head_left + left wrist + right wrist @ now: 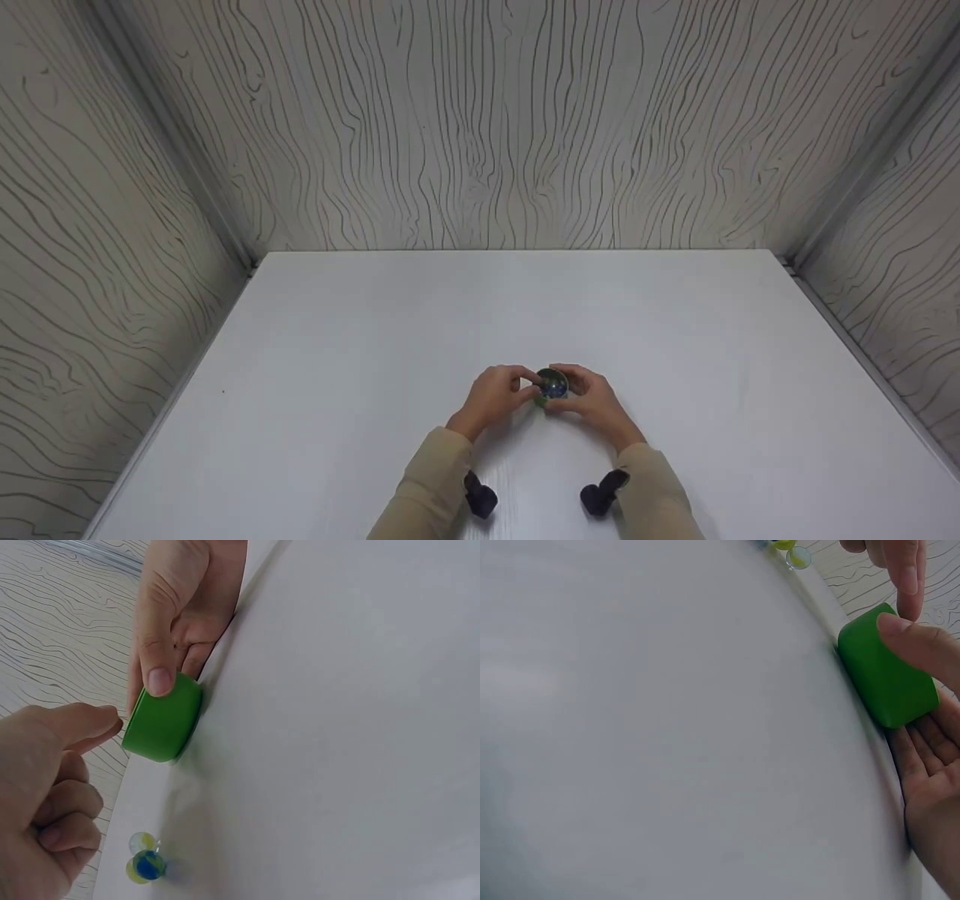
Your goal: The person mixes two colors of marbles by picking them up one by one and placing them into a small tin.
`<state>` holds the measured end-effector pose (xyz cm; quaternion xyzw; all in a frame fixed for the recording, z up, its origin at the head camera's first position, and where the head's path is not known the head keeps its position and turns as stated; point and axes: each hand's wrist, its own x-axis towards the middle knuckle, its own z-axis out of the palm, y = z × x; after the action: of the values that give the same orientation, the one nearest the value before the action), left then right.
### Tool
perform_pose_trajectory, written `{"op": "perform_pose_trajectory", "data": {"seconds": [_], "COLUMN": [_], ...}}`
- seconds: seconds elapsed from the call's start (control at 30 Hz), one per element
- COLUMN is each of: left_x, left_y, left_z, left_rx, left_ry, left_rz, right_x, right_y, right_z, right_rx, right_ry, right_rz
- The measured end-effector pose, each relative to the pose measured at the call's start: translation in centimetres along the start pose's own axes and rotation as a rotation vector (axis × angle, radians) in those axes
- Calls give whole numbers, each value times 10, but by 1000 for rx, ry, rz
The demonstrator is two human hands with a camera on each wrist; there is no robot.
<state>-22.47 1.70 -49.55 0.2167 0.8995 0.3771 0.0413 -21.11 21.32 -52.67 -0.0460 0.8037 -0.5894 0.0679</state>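
Note:
A small round green cup (163,720) stands low over the white table, its opening up in the head view. My right hand (937,712) grips it, thumb on the near side and fingers round the far side. Inside, something blue and shiny (555,387) shows. My left hand (495,394) is at the cup's left rim, thumb and index fingertips over the opening, other fingers curled. I cannot tell whether those fingertips pinch anything. A little cluster of glass marbles (148,865), blue, yellow and clear, lies on the table near my left hand.
The white table (337,322) extends around both hands. Wood-grain patterned panels (480,127) rise behind it and at both sides. Black wrist-worn devices (481,499) hang from the inner sides of both beige sleeves (431,480).

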Motion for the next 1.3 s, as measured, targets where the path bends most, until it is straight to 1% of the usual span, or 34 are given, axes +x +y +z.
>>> {"op": "perform_pose_trajectory", "data": {"seconds": [0.17, 0.33, 0.37, 0.63, 0.87, 1.03, 1.17, 1.3], "left_x": [-1, -2, -2, -5, -8, -13, -16, -20], "left_y": [0, -5, -6, -10, -16, -22, -26, -31], "left_z": [-1, -4, -5, -11, -16, -19, -19, -20], "left_rx": [-14, -51, -54, -53, -151, -211, -229, -236], "left_ry": [3, 18, 22, 58, 59, 65, 70, 105], "left_rz": [-6, 5, 3, -11, -15, -57, -103, -132], "right_x": [1, 0, 0, 0, 0, 1, 1, 1], "right_y": [2, 1, 0, -2, -1, 0, -1, -2], "right_z": [0, -1, -1, 0, 0, 1, 1, 3], "right_rx": [-25, -38, -27, -25, -24, -47, -43, -43], "right_ry": [0, 0, 4, 22, 8, 34, 45, 48], "right_rz": [-9, -14, -13, 20, 17, 46, 72, 86]}}
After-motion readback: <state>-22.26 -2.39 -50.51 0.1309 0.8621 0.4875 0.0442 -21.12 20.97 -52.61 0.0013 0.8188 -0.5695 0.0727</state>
